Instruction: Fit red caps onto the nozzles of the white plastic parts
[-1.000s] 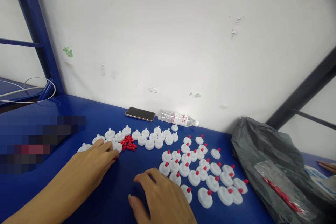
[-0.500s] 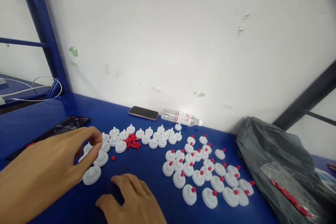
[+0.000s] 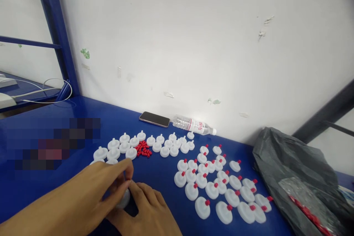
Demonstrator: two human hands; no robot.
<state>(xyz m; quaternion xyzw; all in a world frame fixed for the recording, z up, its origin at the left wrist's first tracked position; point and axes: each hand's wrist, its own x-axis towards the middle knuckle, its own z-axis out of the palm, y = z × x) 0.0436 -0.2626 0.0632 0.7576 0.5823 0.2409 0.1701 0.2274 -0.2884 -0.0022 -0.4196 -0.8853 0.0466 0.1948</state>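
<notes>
Just above the table in front of me, my left hand (image 3: 96, 188) is closed, thumb and forefinger pinched together; what they hold is hidden. Right beside it, my right hand (image 3: 148, 210) has its thumb and fingers around a white plastic disc (image 3: 125, 200), mostly covered by both hands. Behind them lies a small heap of red caps (image 3: 143, 149). Several white discs with bare nozzles (image 3: 113, 153) stand to the left and behind the heap. On the right are many white discs with red caps on their nozzles (image 3: 212, 190).
A phone (image 3: 154, 119) and a clear plastic bottle (image 3: 193, 125) lie along the wall. At right, a dark grey plastic bag (image 3: 287, 162) bears a clear bag of red pieces (image 3: 306, 210). A blurred-out patch (image 3: 52, 147) covers the left table. White cables (image 3: 41, 94) hang beyond the blue frame.
My left hand has moved right and down to meet my right hand, which has closed around a white disc. The lone red cap near the left hand is no longer visible.
</notes>
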